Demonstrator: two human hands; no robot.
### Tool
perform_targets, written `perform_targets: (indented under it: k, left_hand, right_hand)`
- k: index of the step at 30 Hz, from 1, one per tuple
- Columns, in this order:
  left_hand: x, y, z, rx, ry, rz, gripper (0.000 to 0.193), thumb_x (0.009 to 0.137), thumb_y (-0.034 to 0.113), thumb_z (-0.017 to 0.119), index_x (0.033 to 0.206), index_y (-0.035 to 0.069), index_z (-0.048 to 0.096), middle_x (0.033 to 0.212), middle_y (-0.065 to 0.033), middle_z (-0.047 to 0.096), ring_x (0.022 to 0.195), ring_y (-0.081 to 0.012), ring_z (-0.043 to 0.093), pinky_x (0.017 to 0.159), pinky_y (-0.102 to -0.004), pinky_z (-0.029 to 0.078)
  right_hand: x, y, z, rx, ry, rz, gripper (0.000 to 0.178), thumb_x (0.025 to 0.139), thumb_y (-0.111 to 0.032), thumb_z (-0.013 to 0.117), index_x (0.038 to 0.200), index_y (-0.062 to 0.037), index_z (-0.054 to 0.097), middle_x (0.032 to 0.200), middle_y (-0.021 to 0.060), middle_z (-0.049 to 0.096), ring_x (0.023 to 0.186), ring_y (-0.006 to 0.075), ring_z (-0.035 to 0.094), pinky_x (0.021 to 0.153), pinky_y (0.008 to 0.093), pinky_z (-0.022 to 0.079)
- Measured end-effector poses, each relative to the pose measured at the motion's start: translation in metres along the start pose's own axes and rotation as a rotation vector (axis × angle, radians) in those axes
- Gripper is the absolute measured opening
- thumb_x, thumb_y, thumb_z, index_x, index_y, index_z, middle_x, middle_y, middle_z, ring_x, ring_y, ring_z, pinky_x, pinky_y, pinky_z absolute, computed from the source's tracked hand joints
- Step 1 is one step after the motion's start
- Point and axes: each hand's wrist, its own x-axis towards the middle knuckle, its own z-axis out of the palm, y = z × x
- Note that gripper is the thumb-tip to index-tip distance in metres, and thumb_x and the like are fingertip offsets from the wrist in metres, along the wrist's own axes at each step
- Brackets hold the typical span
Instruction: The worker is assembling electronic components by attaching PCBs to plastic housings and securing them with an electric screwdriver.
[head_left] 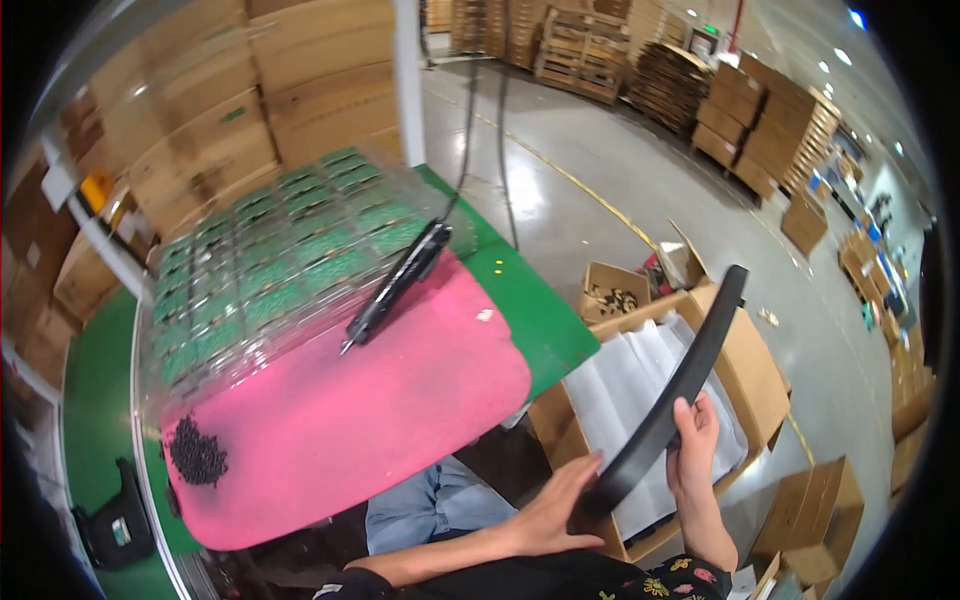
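Note:
A long, curved black plastic strip [665, 410] slants above an open carton on the right side. My right hand [693, 440] is closed around its middle, thumb on the near face. At its lower end my left hand [550, 510] has the strip between thumb and stretched fingers; how firmly it presses cannot be seen. Beneath the strip, the cardboard box [765, 385] holds white foam sheeting [610, 385]. A black electric screwdriver [400, 285] with a cord lies on the pink mat [360, 430], apart from both hands.
Stacked clear trays of green circuit boards [290, 250] stand behind the mat on the green bench [545, 340]. Small black screws [197, 452] are heaped at the mat's left. Another black plastic part [115, 525] lies far left. Smaller cartons [612, 290] flank the box.

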Motion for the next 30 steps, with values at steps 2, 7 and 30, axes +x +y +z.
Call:
perform_targets:
  k: [2, 7, 30]
  left_hand:
    - [-0.014, 0.004, 0.015, -0.241, 0.303, -0.004, 0.089, 0.080, 0.023, 0.077, 0.146, -0.002, 0.022, 0.142, -0.0187, 0.040, 0.131, -0.0266, 0.041, 0.110, -0.0382, 0.031]
    - [-0.070, 0.031, -0.051, -0.477, 0.955, -0.406, 0.078, 0.073, 0.004, 0.063, 0.143, -0.007, 0.029, 0.130, -0.0178, 0.050, 0.125, -0.0263, 0.047, 0.108, -0.0373, 0.035]
    - [-0.100, 0.051, -0.335, 1.054, 0.145, -0.364, 0.022, 0.084, 0.020, 0.067, 0.092, 0.002, 0.057, 0.091, -0.0121, 0.059, 0.093, -0.0319, 0.059, 0.080, -0.0437, 0.048]
  right_hand:
    - [-0.011, -0.028, 0.036, 0.048, -0.118, 0.013, 0.016, 0.091, -0.005, 0.062, 0.104, -0.0015, 0.053, 0.103, 0.0046, 0.060, 0.090, 0.0108, 0.056, 0.079, 0.0262, 0.046]
    - [0.004, -0.088, 0.113, -0.935, -1.088, -0.838, 0.070, 0.072, -0.035, 0.082, 0.130, -0.0064, 0.054, 0.141, 0.0170, 0.045, 0.131, 0.0336, 0.044, 0.105, 0.0469, 0.038]
    - [0.136, 0.017, 0.438, -1.082, -0.807, -1.183, 0.020, 0.085, -0.020, 0.058, 0.099, -0.0055, 0.059, 0.091, 0.0153, 0.067, 0.090, 0.0329, 0.065, 0.076, 0.0469, 0.053]
